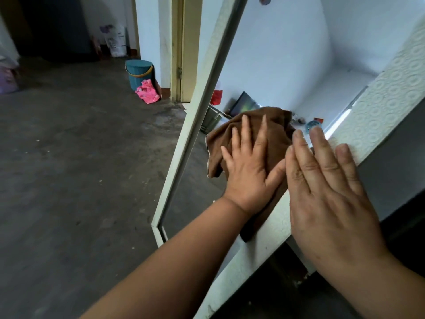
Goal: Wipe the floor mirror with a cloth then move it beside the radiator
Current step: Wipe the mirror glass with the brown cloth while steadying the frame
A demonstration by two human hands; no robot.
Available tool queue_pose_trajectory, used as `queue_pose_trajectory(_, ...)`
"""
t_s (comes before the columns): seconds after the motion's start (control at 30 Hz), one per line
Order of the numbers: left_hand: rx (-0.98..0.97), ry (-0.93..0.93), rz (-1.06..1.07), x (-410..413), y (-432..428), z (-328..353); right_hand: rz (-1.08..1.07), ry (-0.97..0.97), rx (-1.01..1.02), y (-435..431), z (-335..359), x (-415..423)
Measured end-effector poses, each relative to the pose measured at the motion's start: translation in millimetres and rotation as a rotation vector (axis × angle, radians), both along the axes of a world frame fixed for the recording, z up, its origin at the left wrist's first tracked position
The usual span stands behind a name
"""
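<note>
L hand [248, 166] flat, fingers spread, presses cloth [273, 125] on floor mirror [276, 54] glass, mid-pane, for wiping pressure. R hand [326, 187] flat, fingers straight, on mirror's right frame [379, 111], prob. steadying tilted mirror vs push.

The white-framed floor mirror [271, 56], its frame embossed with rings, is standing tilted. The brown cloth [274, 127] is lying rumpled against the glass, overlapping the right frame edge.
</note>
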State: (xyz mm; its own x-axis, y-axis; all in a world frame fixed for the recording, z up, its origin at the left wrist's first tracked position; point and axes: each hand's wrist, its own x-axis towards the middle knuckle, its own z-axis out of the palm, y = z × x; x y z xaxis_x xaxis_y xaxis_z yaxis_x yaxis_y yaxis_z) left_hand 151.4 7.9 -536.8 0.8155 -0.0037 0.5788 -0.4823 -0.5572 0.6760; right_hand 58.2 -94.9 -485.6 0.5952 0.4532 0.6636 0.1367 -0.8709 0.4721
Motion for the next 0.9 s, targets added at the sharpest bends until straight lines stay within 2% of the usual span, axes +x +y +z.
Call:
queue_pose_trajectory(0.07, 0.003, -0.017, 0.029, 10, 11, -23, -0.003, 0.002, -0.002, 7, 1, 7)
queue_pose_trajectory(0.1, -0.033, 0.033, 0.058, 12, 19, -39, -0.014, 0.004, -0.014, 10, -1, 10)
queue_pose_trajectory(0.17, -0.179, 0.231, 0.145, 11, 37, -76, -0.032, 0.002, -0.062, 14, -5, 14)
queue_pose_trajectory(0.3, -0.505, 0.772, 0.289, -11, 46, -121, -0.036, -0.012, -0.110, 9, -8, 17)
queue_pose_trajectory(0.37, -0.528, 0.880, 0.296, -16, 40, -114, -0.014, -0.028, -0.121, 8, -9, 16)
queue_pose_trajectory(0.4, -0.490, 0.845, 0.272, -17, 34, -104, -0.007, -0.034, -0.135, 7, -10, 15)
queue_pose_trajectory(0.6, -0.147, 0.320, 0.089, 8, 28, -48, 0.000, 0.014, -0.159, 6, -10, 21)
queue_pose_trajectory(0.7, -0.113, 0.166, 0.068, 36, 47, -50, 0.001, 0.034, -0.169, 5, -9, 22)
queue_pose_trajectory(0.8, -0.244, 0.293, 0.170, 54, 69, -88, -0.008, 0.048, -0.182, 5, -11, 23)
queue_pose_trajectory(0.9, -0.443, 0.620, 0.308, 41, 81, -131, -0.008, 0.062, -0.184, 5, -11, 22)
